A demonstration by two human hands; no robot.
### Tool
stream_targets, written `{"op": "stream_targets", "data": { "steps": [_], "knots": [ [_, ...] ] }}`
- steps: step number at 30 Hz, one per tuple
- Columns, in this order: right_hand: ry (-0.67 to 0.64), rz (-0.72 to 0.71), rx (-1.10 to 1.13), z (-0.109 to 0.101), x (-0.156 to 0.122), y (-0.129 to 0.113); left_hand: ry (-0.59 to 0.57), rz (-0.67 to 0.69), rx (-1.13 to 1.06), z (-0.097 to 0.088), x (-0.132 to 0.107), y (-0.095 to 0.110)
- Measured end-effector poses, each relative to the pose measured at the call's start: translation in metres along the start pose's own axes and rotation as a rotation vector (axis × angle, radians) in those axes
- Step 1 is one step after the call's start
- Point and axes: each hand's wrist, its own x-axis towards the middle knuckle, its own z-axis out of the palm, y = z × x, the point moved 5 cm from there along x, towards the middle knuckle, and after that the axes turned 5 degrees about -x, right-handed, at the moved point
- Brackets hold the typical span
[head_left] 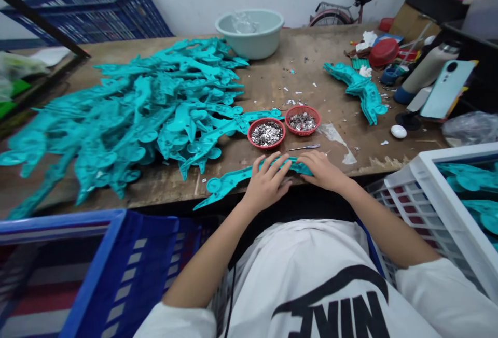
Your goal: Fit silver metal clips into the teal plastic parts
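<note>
A long teal plastic part (229,180) lies along the front edge of the table, its left end reaching out over the edge. My left hand (266,180) is on its middle, fingers laid over the far side and thumb on the near side. At the right end, my right hand (321,169) has its fingers bent over the part; what the fingertips touch is hidden. Just beyond the hands lies a thin screwdriver-like tool (303,148). Behind it stand two red baskets, a left one (266,133) and a right one (302,120), holding small shiny metal pieces.
A large heap of teal parts (143,104) covers the table's left side. At the back stands a pale basin (252,37). More teal parts (360,89), a phone (447,89) and a bottle (426,71) are on the right. Blue (97,270) and white (424,187) crates flank me.
</note>
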Motion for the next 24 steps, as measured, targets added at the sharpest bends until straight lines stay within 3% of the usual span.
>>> {"op": "stream_targets", "data": {
  "steps": [3,5,7,9,12,15,19,21,24],
  "knots": [
    [0.242,0.101,0.074,-0.023,-0.017,0.019,0.387,0.158,0.027,-0.051,-0.022,-0.004],
    [0.447,0.288,0.124,-0.044,-0.027,0.047,0.534,0.13,0.009,-0.082,-0.027,-0.031],
    [0.605,0.514,0.153,-0.065,-0.034,0.081,0.586,-0.008,0.02,-0.103,-0.02,-0.072],
    [0.663,0.71,0.124,-0.083,-0.034,0.111,0.5,-0.186,0.07,-0.111,-0.004,-0.115],
    [0.594,0.9,0.008,-0.102,-0.024,0.141,0.169,-0.328,0.192,-0.102,0.027,-0.16],
    [0.423,1.019,-0.056,-0.105,-0.005,0.153,-0.12,-0.424,0.304,-0.089,0.052,-0.186],
    [0.24,1.111,-0.063,-0.096,0.021,0.157,-0.459,-0.573,0.25,-0.072,0.068,-0.211],
    [0.271,1.108,-0.092,-0.093,0.03,0.157,-0.495,-0.593,0.222,-0.069,0.074,-0.219],
    [0.409,0.993,-0.153,-0.085,0.036,0.145,-0.454,-0.593,0.208,-0.071,0.077,-0.226]
  ]
}}
